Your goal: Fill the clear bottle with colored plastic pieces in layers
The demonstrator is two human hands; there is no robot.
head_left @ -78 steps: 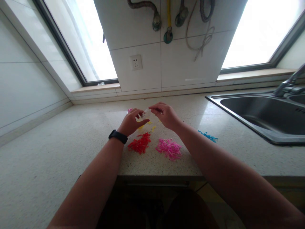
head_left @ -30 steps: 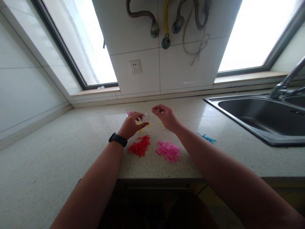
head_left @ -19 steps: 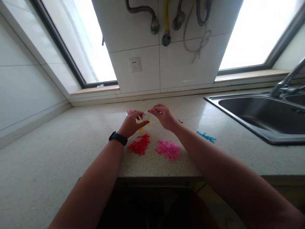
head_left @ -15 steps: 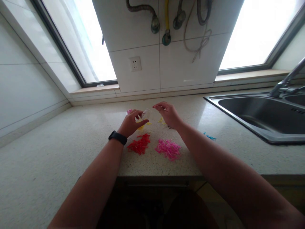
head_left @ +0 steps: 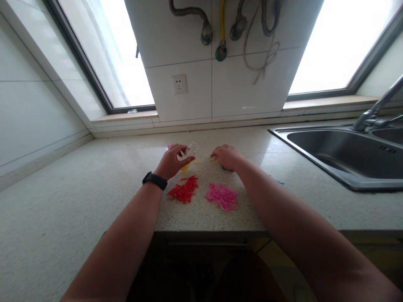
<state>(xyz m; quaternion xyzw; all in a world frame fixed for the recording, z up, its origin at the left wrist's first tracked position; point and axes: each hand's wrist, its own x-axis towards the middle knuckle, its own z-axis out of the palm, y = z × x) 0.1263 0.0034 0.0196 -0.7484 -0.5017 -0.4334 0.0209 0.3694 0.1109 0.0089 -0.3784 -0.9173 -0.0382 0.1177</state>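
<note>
From my end: L hand (head_left: 172, 162) has fingers clamped on a clear cup (head_left: 193, 148) over the counter (head_left: 116, 167). R hand (head_left: 228, 157) is down at yellow bits (head_left: 213, 160); can't tell if fingertips are tog. or apart. Red pile (head_left: 184, 191) & pink pile (head_left: 222, 197) closer in.

A white socket (head_left: 180, 84) sits on a shiny wall (head_left: 185, 107) of big white tiles. To the left of the socket is a window (head_left: 110, 58) with a dark frame, and far to its right is another window (head_left: 340, 46). Bright white light comes through both. Above the socket and to its right are bendy hoses (head_left: 189, 11), a yellow pipe (head_left: 222, 21) and a thin, loopy cord (head_left: 245, 54). Below the socket is a long, pale counter (head_left: 110, 176) with tiny specks. Well to the right of the socket, a shiny metal sink (head_left: 362, 183) with a tap (head_left: 367, 120) sits in the counter.
</note>
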